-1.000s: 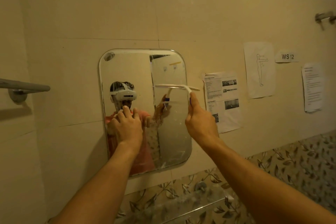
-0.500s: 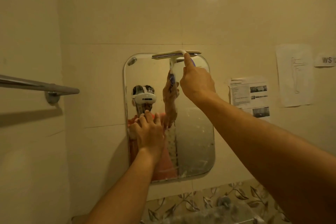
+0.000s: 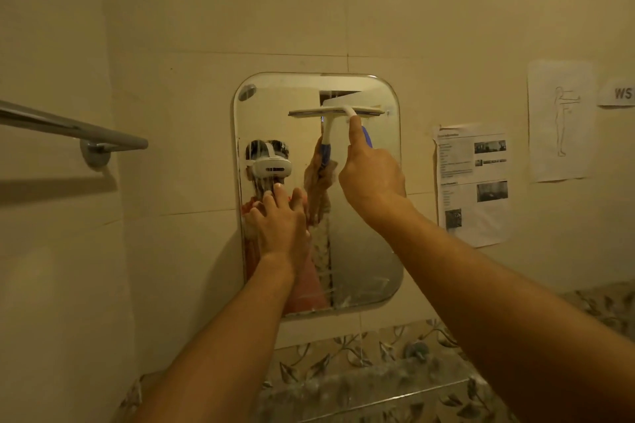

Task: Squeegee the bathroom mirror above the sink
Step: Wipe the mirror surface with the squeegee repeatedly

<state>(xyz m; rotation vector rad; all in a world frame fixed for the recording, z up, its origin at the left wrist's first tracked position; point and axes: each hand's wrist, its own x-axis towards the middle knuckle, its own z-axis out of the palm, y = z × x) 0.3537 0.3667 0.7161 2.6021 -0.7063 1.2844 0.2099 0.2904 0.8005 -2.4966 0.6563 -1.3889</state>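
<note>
A rounded rectangular mirror (image 3: 364, 237) hangs on the beige tiled wall. My right hand (image 3: 372, 175) grips the blue-and-white handle of a white squeegee (image 3: 336, 112), index finger stretched along its neck. The blade lies level against the glass, a little below the mirror's top edge, on the right half. My left hand (image 3: 280, 223) rests flat on the mirror's left side, fingers spread, holding nothing. Streaks and foam remain on the left and along the bottom of the glass.
A chrome towel bar (image 3: 79, 134) juts from the left wall. Printed sheets (image 3: 472, 182) and a figure drawing (image 3: 560, 120) are taped to the wall right of the mirror. A glass shelf (image 3: 364, 388) runs below, in front of leaf-patterned tiles.
The squeegee rose from mid-mirror to the top edge, then came down a little along the glass. My left hand has stayed pressed on the mirror's left side.
</note>
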